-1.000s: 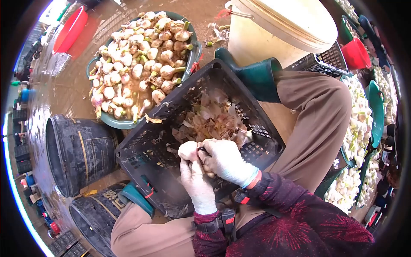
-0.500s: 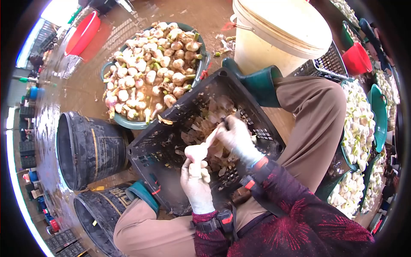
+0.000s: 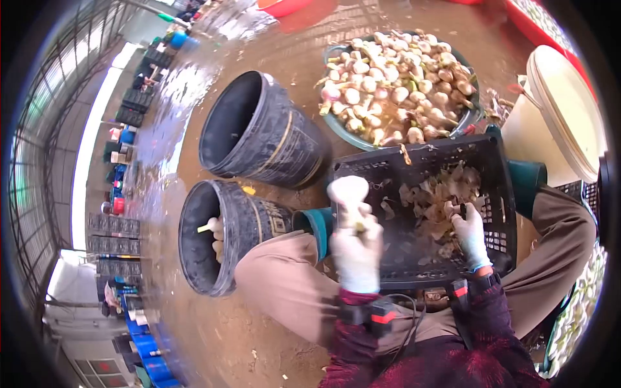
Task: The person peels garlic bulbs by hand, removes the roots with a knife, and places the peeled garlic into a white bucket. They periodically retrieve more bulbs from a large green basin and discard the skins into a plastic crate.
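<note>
1. brown trouser legs (image 3: pixel 288 265) are spread around the black crate (image 3: pixel 362 165), one to its left and one at its right; the left knee covers part of a bucket beside it.
2. the left hand (image 3: pixel 357 258), in a white glove and blurred, is raised over the crate's left end, blocking the view of that wall. it grips a pale garlic bulb (image 3: pixel 349 189), which sits above the fingers, well apart from the other hand.
3. the right hand (image 3: pixel 471 234), also gloved, is low over the crate's right half, fingers closed around a small dark tool (image 3: pixel 463 210), close to the peelings.
4. inside the crate, papery peelings (image 3: pixel 453 187) lie heaped, mostly toward the right.
5. green boots (image 3: pixel 320 226) show on both sides of the crate; the right one partly hides a pale bucket (image 3: pixel 521 132) behind it.
6. left of the crate, past the boot, a black bucket (image 3: pixel 242 216) leans over with a few bulbs (image 3: pixel 218 236) in it, one with a green stalk.
7. up and left of the crate, a second black bucket (image 3: pixel 304 145) is tilted too; its inside is too dark to tell.
8. just beyond the crate's far edge, a teal basin (image 3: pixel 346 137) holds a big heap of dirty, unpeeled bulbs (image 3: pixel 394 84).
9. farther beyond the crate is a red basin (image 3: pixel 284 6); stacked dark crates (image 3: pixel 116 244) stand far to its left.
</note>
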`<state>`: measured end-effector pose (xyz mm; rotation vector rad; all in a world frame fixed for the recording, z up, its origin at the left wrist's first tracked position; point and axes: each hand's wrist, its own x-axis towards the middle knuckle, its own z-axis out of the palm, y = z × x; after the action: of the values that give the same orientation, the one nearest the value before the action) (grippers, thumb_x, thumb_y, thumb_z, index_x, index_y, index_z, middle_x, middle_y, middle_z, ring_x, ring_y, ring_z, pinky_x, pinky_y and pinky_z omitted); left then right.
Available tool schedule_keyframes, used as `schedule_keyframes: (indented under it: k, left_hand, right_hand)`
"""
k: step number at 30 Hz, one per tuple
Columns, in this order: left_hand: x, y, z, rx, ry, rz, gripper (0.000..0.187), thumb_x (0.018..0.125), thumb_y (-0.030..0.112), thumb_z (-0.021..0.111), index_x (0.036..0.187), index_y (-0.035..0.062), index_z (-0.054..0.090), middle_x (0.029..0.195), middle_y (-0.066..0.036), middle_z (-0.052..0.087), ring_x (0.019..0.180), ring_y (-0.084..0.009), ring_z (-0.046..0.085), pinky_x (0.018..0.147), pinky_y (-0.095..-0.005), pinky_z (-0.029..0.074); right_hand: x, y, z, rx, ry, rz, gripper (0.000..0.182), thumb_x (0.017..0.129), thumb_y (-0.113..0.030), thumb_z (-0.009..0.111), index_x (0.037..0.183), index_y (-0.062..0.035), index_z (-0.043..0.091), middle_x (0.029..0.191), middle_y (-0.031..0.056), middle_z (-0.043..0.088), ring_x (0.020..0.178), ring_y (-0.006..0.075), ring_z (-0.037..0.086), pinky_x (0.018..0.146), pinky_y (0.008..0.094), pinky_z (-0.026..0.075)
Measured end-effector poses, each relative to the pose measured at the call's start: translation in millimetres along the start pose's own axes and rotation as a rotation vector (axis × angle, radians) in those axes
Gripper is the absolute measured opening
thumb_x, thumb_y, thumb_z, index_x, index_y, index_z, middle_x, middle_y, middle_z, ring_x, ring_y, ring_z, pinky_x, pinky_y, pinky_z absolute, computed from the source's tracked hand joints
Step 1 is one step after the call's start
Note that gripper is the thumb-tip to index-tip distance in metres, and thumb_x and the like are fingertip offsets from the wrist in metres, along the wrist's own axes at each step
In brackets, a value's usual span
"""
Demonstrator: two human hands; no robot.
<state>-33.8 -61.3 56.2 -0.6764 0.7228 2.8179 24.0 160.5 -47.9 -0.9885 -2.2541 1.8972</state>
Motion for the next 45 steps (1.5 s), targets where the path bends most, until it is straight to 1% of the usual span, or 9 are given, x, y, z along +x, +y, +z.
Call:
schedule_keyframes:
  k: [4, 6, 8, 10, 13, 21, 28, 34, 45]
  left_hand:
    - [27.3, 131.1, -1.9, -0.140, -0.542, 0.050, 0.038, 0.094, 0.028, 0.062, 0.111, -0.0048, 0.054, 0.087, -0.009, 0.059, 0.067, -0.0124, 0.051, 0.053, -0.0247, 0.043]
    - [30.9, 149.2, 29.7, -0.289, -0.489, 0.562, 0.065, 0.098, 0.047, 0.045, 0.121, -0.0139, 0.051, 0.107, -0.020, 0.062, 0.085, -0.0246, 0.056, 0.066, -0.0322, 0.049]
    - [61.6, 129.2, 57.1, -0.036, -0.357, 0.494, 0.069, 0.099, 0.051, 0.038, 0.120, -0.0130, 0.052, 0.106, -0.020, 0.061, 0.083, -0.0251, 0.056, 0.065, -0.0313, 0.049]
    - [133.4, 99.1, 69.0, 0.162, -0.766, 0.076, 0.047, 0.101, 0.035, 0.042, 0.119, -0.0081, 0.050, 0.115, -0.018, 0.055, 0.081, -0.0203, 0.051, 0.067, -0.0305, 0.049]
    - [206.0, 12.7, 105.3, 0.860, -0.400, -0.021, 0.020, 0.091, 0.014, 0.059, 0.108, 0.0031, 0.060, 0.089, -0.006, 0.065, 0.073, -0.0138, 0.060, 0.064, -0.0261, 0.050]
    - [291.4, -108.8, 112.4, 2.162, -0.537, -0.537, 0.068, 0.079, 0.028, 0.076, 0.124, -0.0110, 0.043, 0.095, -0.017, 0.063, 0.069, -0.0254, 0.066, 0.054, -0.0343, 0.057]
    - [263.9, -83.8, 121.6, 2.057, -0.482, -0.215, 0.045, 0.079, 0.027, 0.074, 0.109, 0.0001, 0.053, 0.091, -0.006, 0.063, 0.086, -0.0168, 0.060, 0.073, -0.0334, 0.051]
    - [132.1, -32.0, 112.0, 1.444, -0.404, 0.091, 0.035, 0.101, 0.036, 0.042, 0.103, 0.0061, 0.059, 0.079, 0.001, 0.059, 0.058, -0.0054, 0.047, 0.048, -0.0202, 0.035]
    - [5.5, -53.8, -25.1, 0.942, 0.100, -0.281, 0.049, 0.097, 0.054, 0.046, 0.083, 0.0093, 0.060, 0.066, -0.001, 0.057, 0.044, -0.0077, 0.044, 0.035, -0.0202, 0.026]
  right_hand:
    - [-1.9, 2.8, -1.7, -0.131, 0.065, -0.345, 0.023, 0.093, -0.024, 0.061, 0.090, -0.0009, 0.062, 0.076, 0.0083, 0.064, 0.065, 0.0141, 0.061, 0.060, 0.0320, 0.048]
    - [-20.1, -39.2, -6.3, 0.092, -0.049, 0.019, 0.022, 0.093, -0.023, 0.061, 0.092, -0.0009, 0.060, 0.078, 0.0080, 0.065, 0.068, 0.0118, 0.060, 0.058, 0.0281, 0.049]
    - [-15.8, -33.4, -4.7, 0.098, -0.083, 0.034, 0.022, 0.096, -0.023, 0.057, 0.093, -0.0012, 0.058, 0.073, 0.0098, 0.063, 0.054, 0.0127, 0.059, 0.049, 0.0303, 0.046]
    - [-9.7, -20.0, -0.8, 0.010, -0.066, -0.068, 0.022, 0.096, -0.022, 0.056, 0.091, -0.0008, 0.056, 0.070, 0.0077, 0.062, 0.052, 0.0119, 0.058, 0.050, 0.0295, 0.046]
    - [-9.0, -27.4, -7.9, 0.117, -0.075, -0.058, 0.020, 0.096, -0.019, 0.057, 0.091, 0.0001, 0.056, 0.069, 0.0102, 0.063, 0.054, 0.0144, 0.059, 0.052, 0.0312, 0.047]
    - [4.9, -33.2, -6.6, -0.006, -0.115, 0.001, 0.009, 0.090, -0.011, 0.057, 0.092, -0.0023, 0.057, 0.078, 0.0174, 0.067, 0.075, 0.0372, 0.066, 0.067, 0.0443, 0.051]
    - [2.0, -33.2, -8.4, 0.056, -0.128, -0.022, 0.016, 0.089, -0.009, 0.057, 0.102, -0.0018, 0.060, 0.087, 0.0151, 0.070, 0.081, 0.0350, 0.068, 0.071, 0.0402, 0.054]
    - [-12.4, -61.9, -18.2, -0.085, -0.064, -0.470, 0.037, 0.095, -0.025, 0.055, 0.126, -0.0065, 0.051, 0.069, 0.0154, 0.064, 0.065, 0.0364, 0.065, 0.058, 0.0425, 0.051]
    - [-56.1, -44.6, -1.7, -0.557, -0.392, -0.644, 0.047, 0.093, -0.032, 0.056, 0.137, -0.0198, 0.048, 0.065, 0.0131, 0.063, 0.059, 0.0339, 0.063, 0.055, 0.0444, 0.050]
